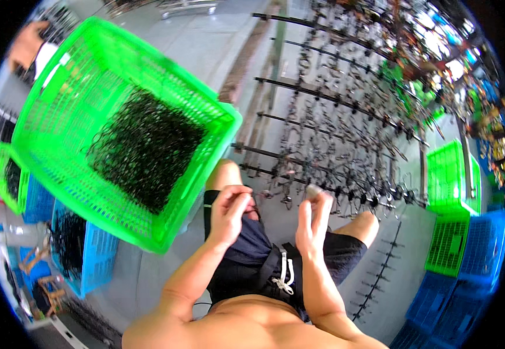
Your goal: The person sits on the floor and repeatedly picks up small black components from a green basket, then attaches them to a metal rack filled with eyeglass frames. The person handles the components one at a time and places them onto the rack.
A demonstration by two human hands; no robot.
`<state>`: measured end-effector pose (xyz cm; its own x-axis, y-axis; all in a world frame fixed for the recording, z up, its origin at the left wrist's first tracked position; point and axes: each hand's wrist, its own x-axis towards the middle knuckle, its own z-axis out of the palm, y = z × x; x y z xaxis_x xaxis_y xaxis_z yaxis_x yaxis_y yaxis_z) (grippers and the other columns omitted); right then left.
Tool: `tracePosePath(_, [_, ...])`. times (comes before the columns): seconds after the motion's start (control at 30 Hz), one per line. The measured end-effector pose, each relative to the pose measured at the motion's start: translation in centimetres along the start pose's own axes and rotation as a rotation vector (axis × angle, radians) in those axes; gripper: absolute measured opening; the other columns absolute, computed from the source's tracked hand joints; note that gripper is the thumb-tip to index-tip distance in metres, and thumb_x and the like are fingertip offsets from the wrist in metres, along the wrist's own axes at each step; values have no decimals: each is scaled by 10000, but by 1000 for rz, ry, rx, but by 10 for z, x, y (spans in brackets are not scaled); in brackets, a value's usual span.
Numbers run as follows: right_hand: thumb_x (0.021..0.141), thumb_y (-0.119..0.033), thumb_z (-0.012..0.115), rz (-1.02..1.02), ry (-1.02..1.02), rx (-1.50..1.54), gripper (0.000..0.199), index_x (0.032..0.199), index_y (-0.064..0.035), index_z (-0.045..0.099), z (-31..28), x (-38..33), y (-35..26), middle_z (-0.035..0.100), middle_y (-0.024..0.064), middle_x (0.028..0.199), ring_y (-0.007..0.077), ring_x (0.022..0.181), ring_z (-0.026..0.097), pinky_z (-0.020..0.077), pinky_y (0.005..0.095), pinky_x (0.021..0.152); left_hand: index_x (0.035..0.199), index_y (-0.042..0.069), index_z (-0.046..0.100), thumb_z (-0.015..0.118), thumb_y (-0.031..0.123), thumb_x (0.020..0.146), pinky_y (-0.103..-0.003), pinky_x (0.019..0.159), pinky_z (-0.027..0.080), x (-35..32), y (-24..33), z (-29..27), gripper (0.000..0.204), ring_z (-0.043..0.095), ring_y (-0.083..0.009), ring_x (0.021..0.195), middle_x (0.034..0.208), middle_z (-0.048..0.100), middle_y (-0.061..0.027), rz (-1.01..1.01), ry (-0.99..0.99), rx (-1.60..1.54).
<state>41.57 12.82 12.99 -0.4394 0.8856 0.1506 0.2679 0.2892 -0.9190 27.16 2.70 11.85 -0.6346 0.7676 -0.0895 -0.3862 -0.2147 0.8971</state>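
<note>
My left hand (231, 214) is closed above my left thigh, fingers curled toward the thumb; whatever they may hold is too small to make out. To its right, my right hand (315, 221) is raised just in front of the hanging rack, its fingers stretched out and apart from the thumb, the tips smeared. No object shows in it. The rack's black rods (316, 96) carry many small, dark, wire-like pieces (322, 151). On my left stands a large bright green plastic basket (127, 49), with a tangled heap of thin black curved pieces (150, 148) inside.
A blue basket (98, 256) with dark pieces stands at the left. Green crates (447, 174) and blue crates (485, 244) are stacked at the right. A black rod with short prongs (378, 273) lies near my right leg. Another person's arm (28, 46) shows at the upper left.
</note>
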Motion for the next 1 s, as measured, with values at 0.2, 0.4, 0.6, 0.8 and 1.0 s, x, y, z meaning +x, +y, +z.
tracePosePath(0.2, [986, -177, 318, 158, -25, 719, 281, 1127, 3, 481, 39, -32, -7, 552, 77, 1108, 146, 1009, 512, 407, 260, 886, 1003, -13, 579, 534, 18, 873, -257, 772, 467, -13, -8, 21, 141, 596, -144, 844, 914, 620, -99, 22, -321, 258])
tracePosePath(0.4, [979, -206, 371, 245, 162, 549, 271, 1089, 6, 499, -18, 3, 15, 599, 77, 674, 78, 418, 438, 341, 209, 394, 864, 25, 621, 576, 264, 844, -379, 614, 479, 100, 18, -81, 244, 619, -326, 688, 761, 635, -165, 276, 214, 1008])
tracePosePath(0.6, [969, -217, 424, 270, 269, 493, 280, 1148, -18, 505, -27, 35, 43, 570, 29, 643, 40, 429, 399, 307, 190, 387, 1307, -22, 396, 418, 546, 868, -493, 997, 326, 170, -70, -303, 718, 303, -379, 1288, 1392, 315, -248, -626, 170, 1618])
tracePosePath(0.8, [943, -204, 487, 233, 531, 384, 213, 1066, -36, 531, -30, 37, 35, 550, -2, 798, 23, 520, 409, 337, 177, 383, 1182, -77, 496, 389, 507, 894, -423, 929, 396, 164, -69, -273, 660, 512, -397, 1088, 1163, 534, -269, -513, 150, 1574])
tracePosePath(1.0, [898, -171, 550, 318, 532, 414, 196, 1018, -18, 526, -36, 50, 55, 530, 29, 803, 54, 430, 392, 331, 207, 351, 1034, -50, 575, 480, 349, 905, -419, 811, 446, 151, -39, -256, 430, 585, -365, 963, 1006, 601, -256, -457, 7, 1426])
